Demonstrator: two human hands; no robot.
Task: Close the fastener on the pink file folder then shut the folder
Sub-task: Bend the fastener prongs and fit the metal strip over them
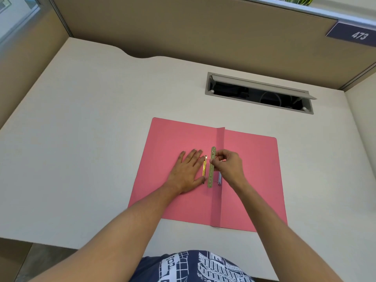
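Observation:
The pink file folder [250,171] lies spread wide on the white desk, its spine fold running down the middle. A flat gold fastener bar [210,176] rests along the spine. Left of it stands a thin gold prong [204,167]. My left hand [186,173] lies flat on the left cover, fingers spread, touching the prong's side. My right hand [228,166] pinches the upper part of the fastener bar between thumb and forefinger. A small white strip [219,179] shows beneath the right hand.
The white desk [91,139] has a cable slot [259,94] with its lid up beyond the folder. Beige partition walls [183,27] close in the back and left. The desk's front edge runs just below the folder.

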